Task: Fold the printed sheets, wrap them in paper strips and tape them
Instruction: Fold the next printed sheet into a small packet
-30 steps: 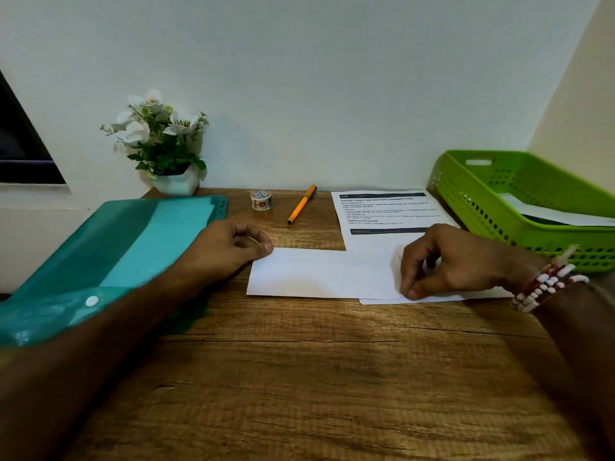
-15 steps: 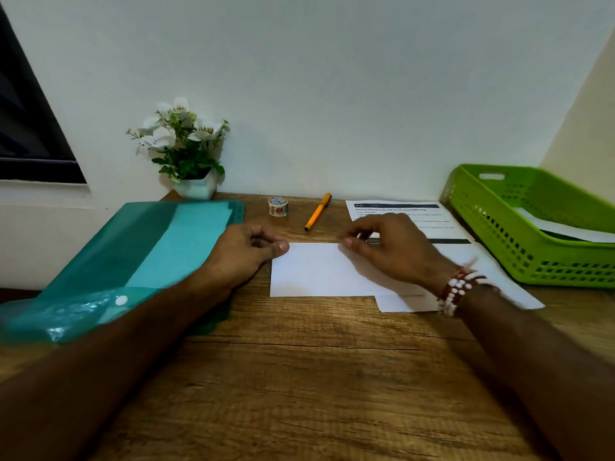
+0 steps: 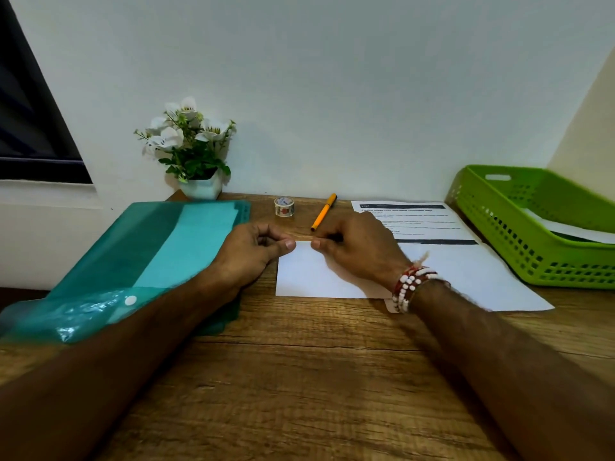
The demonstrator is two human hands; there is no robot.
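While both hands meet at the far edge of the folded sheet (image 3: 309,277), which lies blank side up on the wooden table (image 3: 299,377) in the middle of the frame, the crease looks like the thing most at risk. The left hand (image 3: 253,252) has its fingers curled, with thumb and forefinger closed narrowly on the sheet's upper left corner. The right hand (image 3: 361,249), just to its right, appears to pinch the same top edge, though its knuckles hide most of the contact. With the two grips this close together, the right half of the edge is held by nothing. A small sideways pull from either hand could slide the layers out of line and set the fold crooked. The folded sheet also overlaps a flat printed sheet (image 3: 432,224) at centre right, and the right wrist lies across both, so dragging one may shift the other. Just above the fingers lie an orange pen (image 3: 324,211) and a tape roll (image 3: 284,206). A forward push could knock the pen away or send the roll towards the wall. At the left of the frame, the left forearm crosses the teal folder (image 3: 149,254), which might slip under it and jog the hand.
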